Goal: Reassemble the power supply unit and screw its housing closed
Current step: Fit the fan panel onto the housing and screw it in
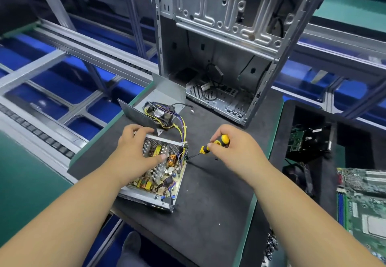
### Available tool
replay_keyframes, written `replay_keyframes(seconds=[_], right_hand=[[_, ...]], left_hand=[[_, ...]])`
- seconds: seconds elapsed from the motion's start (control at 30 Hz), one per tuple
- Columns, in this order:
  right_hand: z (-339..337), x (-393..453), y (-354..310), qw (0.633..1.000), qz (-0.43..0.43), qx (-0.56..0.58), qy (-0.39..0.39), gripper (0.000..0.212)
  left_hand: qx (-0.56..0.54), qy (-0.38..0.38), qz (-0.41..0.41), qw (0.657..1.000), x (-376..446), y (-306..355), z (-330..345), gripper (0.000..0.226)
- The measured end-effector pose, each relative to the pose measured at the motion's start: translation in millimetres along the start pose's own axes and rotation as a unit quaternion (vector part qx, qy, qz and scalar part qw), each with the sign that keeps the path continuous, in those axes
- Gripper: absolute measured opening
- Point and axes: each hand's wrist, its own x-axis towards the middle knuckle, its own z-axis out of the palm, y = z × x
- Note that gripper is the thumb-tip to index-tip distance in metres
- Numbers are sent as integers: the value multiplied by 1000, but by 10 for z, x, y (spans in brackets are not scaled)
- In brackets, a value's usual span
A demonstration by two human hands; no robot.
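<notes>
The power supply's lower housing [146,198] lies open on the black mat, its circuit board [163,172] exposed. My left hand [135,151] rests on top of the board and the housing's far wall, fingers spread. My right hand [231,147] grips a yellow-and-black screwdriver [215,144], whose tip touches the housing's right edge near the wire bundle. The grey metal cover [165,94] with the fan [160,114] lies behind, tied to the board by yellow and purple wires [182,126].
An empty computer case [229,57] stands upright at the back of the mat [208,204]. Circuit boards [363,200] lie at the right, and a black tray [309,141] with parts sits beside them. A conveyor with blue bins [58,91] runs along the left.
</notes>
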Motion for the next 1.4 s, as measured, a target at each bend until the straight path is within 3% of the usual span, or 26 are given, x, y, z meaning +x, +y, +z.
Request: replay_keyframes(seconds=[0.47,0.63,0.97,1.27,1.4], right_hand=[[36,62,-102,999,-6,-31,-12,8],[25,71,-163,995,-38,-91,-28,10],[-63,147,-557,932,-202,-264,-147,16],[-52,191,-659,905,-213,-340,-144,32],[-74,212,-622,915,-195,-332,-121,19]], left_hand=[[-41,16,11,999,16,-62,69,72],[-41,15,13,999,22,-66,73,69],[-46,0,12,999,56,-101,109,68],[-62,-4,13,998,53,-84,101,63],[-62,-7,11,998,47,-73,88,62]])
